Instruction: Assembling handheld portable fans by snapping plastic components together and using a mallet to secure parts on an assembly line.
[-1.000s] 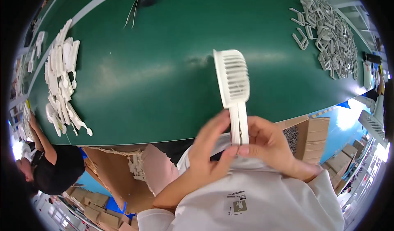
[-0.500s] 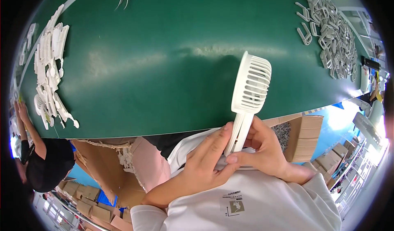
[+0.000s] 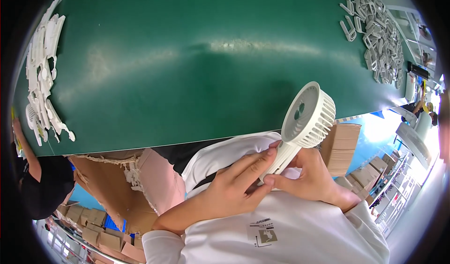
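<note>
So both hands are on the same thing here: a white handheld fan (image 3: 300, 132). Left hand (image 3: 236, 176) has its fingers up against the handle, and the right hand (image 3: 309, 176) is curled round the other side, thumb by the bottom end. The fan's tilted, round head up and to the right, held just off the desk's near edge. Green desk (image 3: 164, 86) btw, with a heap of white parts (image 3: 44, 74) on the left and loads of grey clips (image 3: 382, 41) far right. Open cardboard box (image 3: 110, 182) sits below, left.
</note>
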`<state>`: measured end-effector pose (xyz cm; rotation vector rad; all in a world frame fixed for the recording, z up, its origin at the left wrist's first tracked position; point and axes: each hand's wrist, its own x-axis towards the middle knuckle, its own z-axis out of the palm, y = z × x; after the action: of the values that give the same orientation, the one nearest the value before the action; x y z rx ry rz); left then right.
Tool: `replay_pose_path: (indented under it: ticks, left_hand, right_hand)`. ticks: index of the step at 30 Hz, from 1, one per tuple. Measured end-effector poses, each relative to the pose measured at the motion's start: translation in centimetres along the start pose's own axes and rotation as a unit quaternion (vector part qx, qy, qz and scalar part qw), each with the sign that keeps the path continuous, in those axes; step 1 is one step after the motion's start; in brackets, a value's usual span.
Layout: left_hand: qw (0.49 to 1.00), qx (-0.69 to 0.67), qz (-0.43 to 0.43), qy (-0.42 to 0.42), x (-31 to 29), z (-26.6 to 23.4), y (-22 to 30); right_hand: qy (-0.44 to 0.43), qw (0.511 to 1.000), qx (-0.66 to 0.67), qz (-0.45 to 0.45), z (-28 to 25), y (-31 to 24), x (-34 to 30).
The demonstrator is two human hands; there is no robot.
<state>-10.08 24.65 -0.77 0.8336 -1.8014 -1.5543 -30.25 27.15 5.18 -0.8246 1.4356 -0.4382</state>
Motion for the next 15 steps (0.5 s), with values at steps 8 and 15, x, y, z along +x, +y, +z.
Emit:
replay_pose_path:
  ticks: [8,15]
  left_hand:
    - [0.988,-0.116,-0.087,-0.057,-0.6,-0.3,0.0]
    - [0.985,-0.162,-0.053,-0.011,-1.1,0.7,-0.8]
  right_hand:
    - [-0.053,0.999,-0.001,0.007,-0.8,-0.5,-0.2]
    - [-0.062,0.998,-0.014,-0.013,-0.8,0.2,-0.4]
